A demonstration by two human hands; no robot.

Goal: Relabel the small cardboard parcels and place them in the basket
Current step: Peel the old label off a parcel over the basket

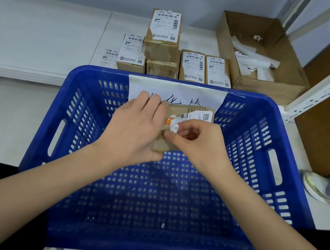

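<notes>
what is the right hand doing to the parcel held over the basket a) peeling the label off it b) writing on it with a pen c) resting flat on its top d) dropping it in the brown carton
a: the right hand pinches a curled-up corner of the white label on the parcel, which the left hand steadies above the blue basket.

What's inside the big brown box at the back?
Inside the open cardboard box lie crumpled white paper strips, seemingly peeled label backings. Anything beneath the strips or behind its near wall is hidden.
</notes>
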